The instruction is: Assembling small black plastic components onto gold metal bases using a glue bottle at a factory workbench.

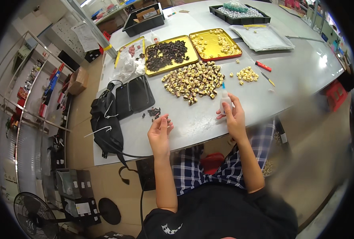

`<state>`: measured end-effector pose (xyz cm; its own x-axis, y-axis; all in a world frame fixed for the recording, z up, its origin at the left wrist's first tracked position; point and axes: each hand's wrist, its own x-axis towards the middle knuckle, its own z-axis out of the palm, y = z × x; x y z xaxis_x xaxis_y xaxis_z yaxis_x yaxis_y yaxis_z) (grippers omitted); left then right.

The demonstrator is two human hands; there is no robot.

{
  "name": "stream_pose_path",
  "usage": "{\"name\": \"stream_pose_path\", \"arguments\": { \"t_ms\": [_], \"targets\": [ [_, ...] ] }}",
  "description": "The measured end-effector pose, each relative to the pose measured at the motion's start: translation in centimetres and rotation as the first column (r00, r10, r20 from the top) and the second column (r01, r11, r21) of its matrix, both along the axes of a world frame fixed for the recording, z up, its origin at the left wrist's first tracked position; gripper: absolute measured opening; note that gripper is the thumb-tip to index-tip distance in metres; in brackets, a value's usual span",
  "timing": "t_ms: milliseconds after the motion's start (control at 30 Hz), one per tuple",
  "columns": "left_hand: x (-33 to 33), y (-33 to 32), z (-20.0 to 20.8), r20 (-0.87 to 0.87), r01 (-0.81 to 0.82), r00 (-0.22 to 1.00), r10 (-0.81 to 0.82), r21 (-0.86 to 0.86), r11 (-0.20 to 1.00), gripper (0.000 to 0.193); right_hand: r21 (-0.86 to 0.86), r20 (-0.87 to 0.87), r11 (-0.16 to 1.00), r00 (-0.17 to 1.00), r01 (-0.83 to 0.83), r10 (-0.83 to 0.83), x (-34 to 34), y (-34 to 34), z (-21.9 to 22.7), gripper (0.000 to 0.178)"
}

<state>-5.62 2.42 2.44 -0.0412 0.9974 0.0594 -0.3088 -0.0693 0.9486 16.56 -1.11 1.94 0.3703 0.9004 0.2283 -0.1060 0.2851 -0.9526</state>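
My right hand [235, 119] grips a small white squeeze bottle [225, 104] with a thin blue tip pointing up. My left hand [159, 132] is closed in a pinch above the table; whatever its fingertips hold is too small to make out. Just beyond it lies a little heap of dark pieces [154, 111]. Between and beyond both hands spreads a big pile of small cream-and-dark cube-like pieces [193, 81]. To its right is a smaller pile of plain cream pieces [247, 75].
A yellow tray [148, 72] of dark pieces stands beside another yellow tray [208, 51] with cream pieces. A red marker [263, 66] and a yellow-handled knife [268, 79] lie at right. A black bag [107, 131] with cables sits at the table's left edge, beside a black case [135, 97].
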Motion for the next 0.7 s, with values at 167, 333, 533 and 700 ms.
{"name": "stream_pose_path", "arguments": {
  "t_ms": [167,333,533,700],
  "targets": [
    [0.0,-0.2,-0.3,0.302,0.059,0.953,-0.016,-0.134,0.989,0.020,-0.016,0.048,0.999,0.998,-0.041,0.041,0.0,-0.2,-0.1,0.038],
    [1.3,-0.5,0.5,0.274,0.097,0.959,-0.073,-0.077,0.992,0.022,-0.059,-0.042,0.997,0.998,-0.042,0.040,0.9,-0.1,0.3,0.034],
    [3.1,-0.6,-0.1,0.192,0.110,0.974,-0.119,0.056,0.992,0.025,-0.026,-0.292,0.979,0.939,-0.200,0.184,1.5,1.5,1.0,0.026],
    [3.5,-0.6,-0.7,0.142,0.131,0.980,-0.137,0.046,0.990,0.028,-0.030,-0.436,0.985,0.889,-0.167,0.138,-0.5,3.7,2.6,0.032]
  ]
}}
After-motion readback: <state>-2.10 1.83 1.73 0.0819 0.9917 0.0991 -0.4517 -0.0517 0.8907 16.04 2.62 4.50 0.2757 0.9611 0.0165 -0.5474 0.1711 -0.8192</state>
